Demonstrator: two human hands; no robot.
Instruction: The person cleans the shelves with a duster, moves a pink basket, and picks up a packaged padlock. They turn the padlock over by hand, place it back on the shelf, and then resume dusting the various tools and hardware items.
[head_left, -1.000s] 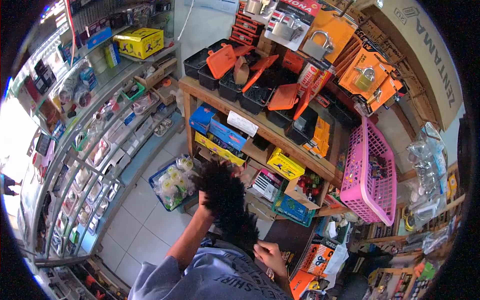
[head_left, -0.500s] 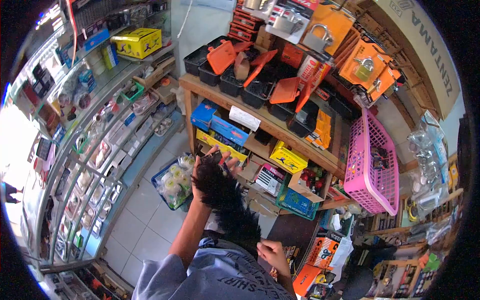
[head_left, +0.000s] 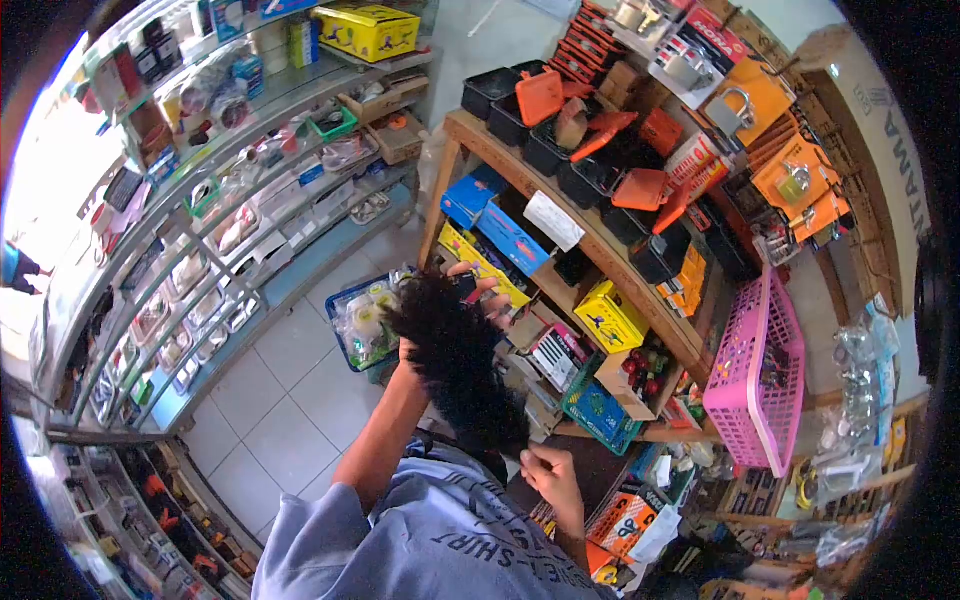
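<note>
A black feather duster [head_left: 460, 370] stands upright in front of my chest. My right hand [head_left: 552, 480] is closed in a fist at its lower end, by the handle. My left hand [head_left: 478, 290] is raised behind the duster's bushy top, its fingers showing above the feathers, close to the blue boxes [head_left: 490, 215] and yellow boxes [head_left: 470, 255] on the wooden shelf [head_left: 600, 250]. The feathers hide the palm, so I cannot tell if it holds anything.
Black trays with orange lids [head_left: 590, 150] crowd the shelf top, with padlock packs [head_left: 740, 105] hanging above. A pink basket [head_left: 760, 380] hangs at the right. A blue crate of tape rolls [head_left: 362, 320] sits on the tiled floor. Glass display cases [head_left: 200, 250] curve along the left.
My left hand and the duster's top have risen toward the blue and yellow boxes. My head has turned, shifting the shelf rightward. The right hand stays at the duster's lower end.
</note>
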